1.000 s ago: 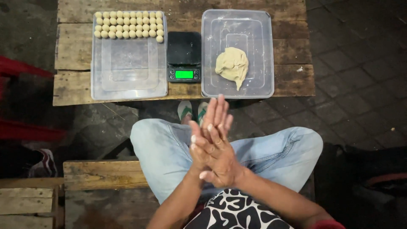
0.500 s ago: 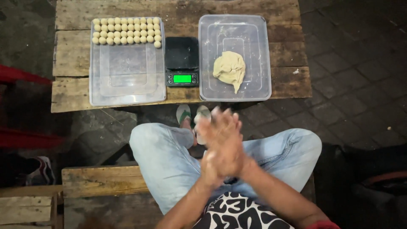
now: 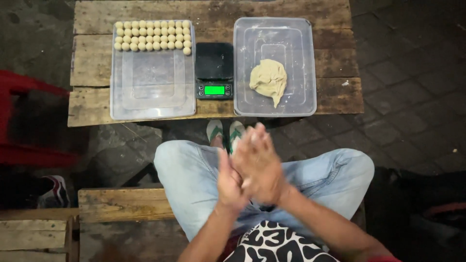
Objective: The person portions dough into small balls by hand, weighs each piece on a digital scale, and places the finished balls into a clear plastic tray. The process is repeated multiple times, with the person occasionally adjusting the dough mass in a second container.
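My right hand (image 3: 262,162) lies palm down over my left hand (image 3: 227,183), pressed together above my lap and blurred with motion. Whatever is between the palms is hidden. Ahead on a low wooden table (image 3: 92,104) stand two clear plastic trays. The left tray (image 3: 153,104) holds several rows of small dough balls (image 3: 153,36) along its far edge. The right tray (image 3: 303,102) holds a pale lump of dough (image 3: 268,80). Between the trays stands a black digital scale (image 3: 214,68) with a lit green display.
I sit cross-legged in blue jeans on a wooden bench (image 3: 121,206), with green sandals (image 3: 225,131) below the table edge. A red chair (image 3: 19,121) and a shoe (image 3: 54,191) are at the left. Paving stones lie to the right.
My hands have slid against each other: the fingers that pointed up and were spread a second ago are now crossed, with the right hand twisted over the left. The trays and scale have not moved.
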